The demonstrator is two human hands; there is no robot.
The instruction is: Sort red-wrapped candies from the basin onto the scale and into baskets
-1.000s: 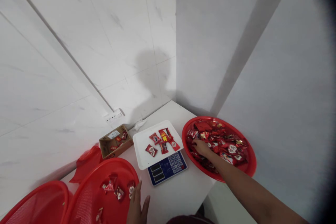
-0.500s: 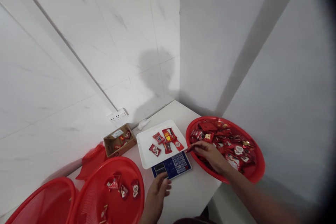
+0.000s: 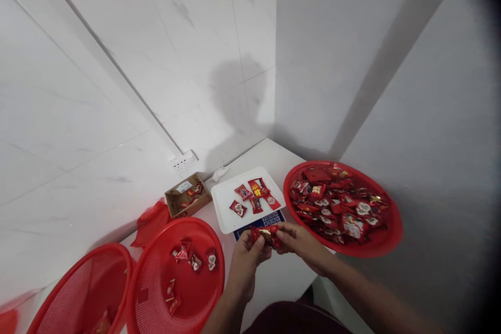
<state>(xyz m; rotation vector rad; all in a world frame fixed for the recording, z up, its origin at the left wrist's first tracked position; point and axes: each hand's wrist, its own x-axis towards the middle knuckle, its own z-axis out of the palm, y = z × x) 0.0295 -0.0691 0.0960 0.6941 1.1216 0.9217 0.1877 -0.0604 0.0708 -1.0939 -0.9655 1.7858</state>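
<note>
Between them, my left hand [image 3: 250,255] and my right hand [image 3: 298,242] hold a red and gold wrapped candy [image 3: 267,235], each gripping one end. They are just in front of a blue digital scale [image 3: 270,217], partly covering its keypad. On the scale's white tray [image 3: 223,215] lie several red candy packets [image 3: 238,208] of differing prints. To the right, a large red basket [image 3: 396,235] is heaped with red wrapped candies [image 3: 332,203].
At left stand a red basket [image 3: 219,282] with several candies in it and another red basket [image 3: 127,261]. A small cardboard box [image 3: 172,212] holding packets is behind them, beside a red plastic bag [image 3: 151,224]. A wall socket [image 3: 183,162] is above the box.
My right hand has moved left from the big basket's edge with the candy. My left hand has come up to meet it and now grips the other end. The camera view has shifted slightly.
</note>
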